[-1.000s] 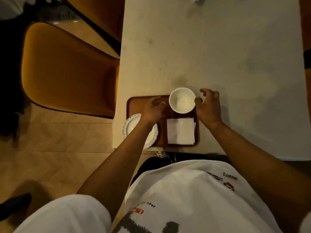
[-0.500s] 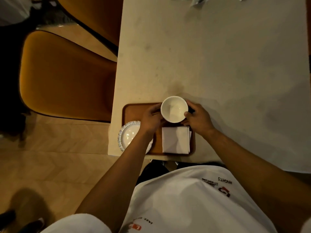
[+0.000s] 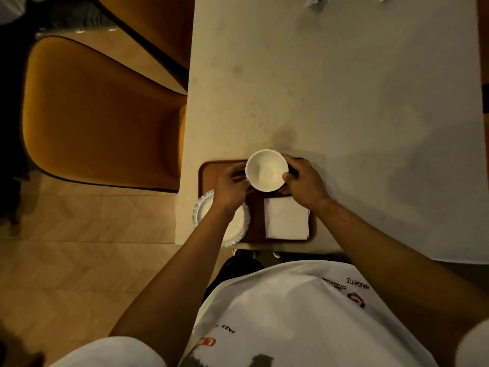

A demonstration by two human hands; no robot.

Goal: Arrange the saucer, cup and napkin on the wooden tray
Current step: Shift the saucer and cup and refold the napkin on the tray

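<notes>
A white cup (image 3: pixel 266 170) stands at the far edge of the wooden tray (image 3: pixel 209 176), near the table's front left corner. My left hand (image 3: pixel 231 185) grips the cup's left side and my right hand (image 3: pixel 304 182) grips its right side. A white saucer (image 3: pixel 235 223) with a frilled rim lies at the tray's near left, partly under my left forearm. A folded white napkin (image 3: pixel 287 219) lies at the tray's near right, its far corner under my right wrist.
The pale table (image 3: pixel 344 102) stretches away and to the right. An orange chair (image 3: pixel 100 115) stands to the left of the table, a second one behind it. Crumpled paper (image 3: pixel 315 1) lies at the table's far end.
My right hand has moved left from beside the cup and closed on its right side. My left hand has closed on its left side. The cup stays at the tray's far edge.
</notes>
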